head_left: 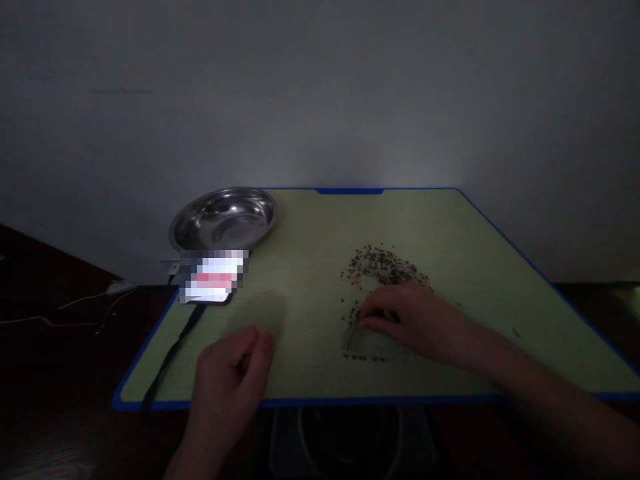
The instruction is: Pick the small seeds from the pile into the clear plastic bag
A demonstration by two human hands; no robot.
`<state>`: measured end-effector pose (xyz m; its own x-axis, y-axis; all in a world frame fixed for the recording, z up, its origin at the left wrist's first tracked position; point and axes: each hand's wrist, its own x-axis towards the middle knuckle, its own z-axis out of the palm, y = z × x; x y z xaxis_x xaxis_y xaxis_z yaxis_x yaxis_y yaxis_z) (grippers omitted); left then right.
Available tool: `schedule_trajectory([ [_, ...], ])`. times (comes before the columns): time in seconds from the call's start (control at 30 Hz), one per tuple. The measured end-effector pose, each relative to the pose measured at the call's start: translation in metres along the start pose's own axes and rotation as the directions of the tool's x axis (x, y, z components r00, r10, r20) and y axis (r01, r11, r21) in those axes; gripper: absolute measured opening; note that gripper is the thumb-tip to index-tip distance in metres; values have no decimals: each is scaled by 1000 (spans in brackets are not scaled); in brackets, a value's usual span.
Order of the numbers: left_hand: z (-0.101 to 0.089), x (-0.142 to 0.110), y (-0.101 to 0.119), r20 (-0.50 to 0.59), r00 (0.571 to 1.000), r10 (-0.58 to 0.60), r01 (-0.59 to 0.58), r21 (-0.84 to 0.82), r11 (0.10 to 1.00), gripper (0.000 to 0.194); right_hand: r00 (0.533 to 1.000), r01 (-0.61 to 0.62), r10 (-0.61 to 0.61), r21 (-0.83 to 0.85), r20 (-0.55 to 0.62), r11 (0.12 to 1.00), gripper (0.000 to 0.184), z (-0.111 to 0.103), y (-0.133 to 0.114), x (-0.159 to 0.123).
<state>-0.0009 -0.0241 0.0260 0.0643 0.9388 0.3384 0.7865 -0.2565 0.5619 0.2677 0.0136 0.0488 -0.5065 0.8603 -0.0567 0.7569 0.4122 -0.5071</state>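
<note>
A loose pile of small dark and pale grains or beans (380, 265) lies on the pale green tabletop. My right hand (407, 320) is just in front of that pile, its thumb and fingertips pinched together over a few scattered dark grains. Whatever is in the pinch is too small to make out. Below the hand is a flat, see-through container (373, 345), partly hidden by it, with several dark grains along its front edge. My left hand (231, 373) rests closed near the table's front left, thumb against the curled fingers; its inside is hidden.
A shiny metal basin (225, 220) stands at the back left. In front of it lies a phone with a lit, blurred screen (213, 279), and a dark strap (175, 350) runs to the table edge. The blue-rimmed table (310, 227) meets a grey wall. White cables (75, 323) lie left.
</note>
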Motion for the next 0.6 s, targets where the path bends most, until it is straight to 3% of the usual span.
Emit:
schedule_trajectory([
  [0.37,1,0,-1,12,1000,22,-22,13,1000,42,991,70,-89,184,99,980,15,10,-16,-16],
  [0.6,2,1,-1,40,981,190,-193,96,976,40,993,86,-103,237,62,968,15,0,-14,-18],
])
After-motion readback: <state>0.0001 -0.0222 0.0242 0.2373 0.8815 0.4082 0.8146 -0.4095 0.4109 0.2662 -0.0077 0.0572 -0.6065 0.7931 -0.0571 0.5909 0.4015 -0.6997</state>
